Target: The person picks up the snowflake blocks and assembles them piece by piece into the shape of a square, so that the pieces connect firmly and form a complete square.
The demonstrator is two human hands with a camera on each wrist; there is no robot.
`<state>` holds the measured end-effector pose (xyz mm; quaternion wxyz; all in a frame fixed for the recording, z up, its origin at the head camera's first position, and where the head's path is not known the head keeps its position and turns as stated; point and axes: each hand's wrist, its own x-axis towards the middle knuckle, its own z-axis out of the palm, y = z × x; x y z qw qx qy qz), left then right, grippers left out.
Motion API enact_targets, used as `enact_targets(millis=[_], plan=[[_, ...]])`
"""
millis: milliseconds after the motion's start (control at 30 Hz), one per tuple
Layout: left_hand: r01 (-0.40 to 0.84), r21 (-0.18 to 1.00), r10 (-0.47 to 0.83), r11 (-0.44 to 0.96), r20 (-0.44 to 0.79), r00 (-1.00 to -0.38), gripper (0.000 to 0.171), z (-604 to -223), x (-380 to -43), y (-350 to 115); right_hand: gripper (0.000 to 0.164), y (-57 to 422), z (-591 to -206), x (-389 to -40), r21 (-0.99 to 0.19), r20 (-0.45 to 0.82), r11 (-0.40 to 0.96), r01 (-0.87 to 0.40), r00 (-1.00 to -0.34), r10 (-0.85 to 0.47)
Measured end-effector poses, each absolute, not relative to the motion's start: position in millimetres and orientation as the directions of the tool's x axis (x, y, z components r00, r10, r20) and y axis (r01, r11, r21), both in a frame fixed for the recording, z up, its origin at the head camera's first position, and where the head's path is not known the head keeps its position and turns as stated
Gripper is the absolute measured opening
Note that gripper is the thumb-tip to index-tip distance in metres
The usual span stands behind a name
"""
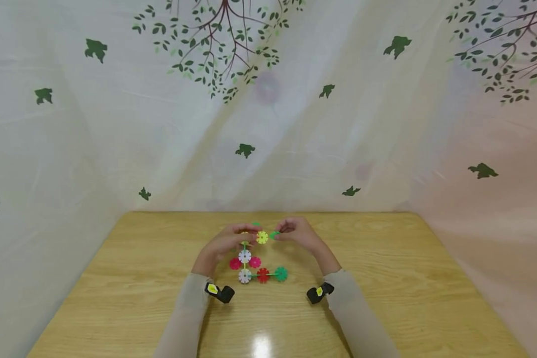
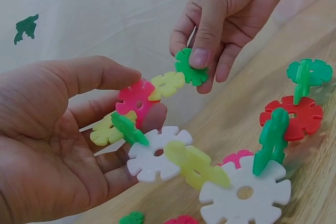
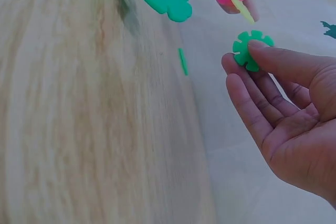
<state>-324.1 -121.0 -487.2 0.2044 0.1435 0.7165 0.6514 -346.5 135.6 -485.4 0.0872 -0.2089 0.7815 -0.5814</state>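
My left hand [image 1: 225,241] pinches a pink notched disc [image 2: 137,98] that belongs to a linked chain of plastic snowflake discs. A yellow disc [image 1: 262,237] sticks out from the pink one toward my right hand [image 1: 300,232]. Between thumb and fingers, the right hand holds a single green snowflake disc [image 3: 252,51], a small gap away from the yellow one in the right wrist view. The chain runs on through white discs [image 1: 244,256], a red disc [image 1: 263,275] and a teal-green disc [image 1: 281,274] at its end.
A loose green piece [image 3: 182,61] lies near the table's far edge, behind the hands. The wooden table [image 1: 362,308] ends at a hanging cloth [image 1: 286,174] printed with leaves. Each wrist carries a small black camera.
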Motion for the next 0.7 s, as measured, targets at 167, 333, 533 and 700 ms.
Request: enact_targets(millis=[167, 333, 533, 700], plan=[[-0.055, 0.992, 0.466, 0.111, -0.101, -0.879, 0.043, -489, -325, -121, 0.019, 133, -487, -345, -0.944, 0.123, 0.227, -0.241, -0.892, -0.434], [-0.063, 0.993, 0.460, 0.105, -0.104, -0.882, 0.043, -488, -326, -123, 0.017, 126, -485, -343, -0.942, 0.148, 0.209, -0.264, -0.881, -0.449], [-0.072, 0.993, 0.442, 0.093, -0.106, -0.891, 0.040, -486, -327, -125, 0.011, 122, -484, -341, -0.936, 0.186, 0.192, -0.294, -0.880, -0.437], [-0.074, 0.994, 0.432, 0.082, -0.103, -0.896, 0.035, -485, -327, -126, 0.008, 121, -486, -340, -0.932, 0.217, 0.181, -0.314, -0.884, -0.414]])
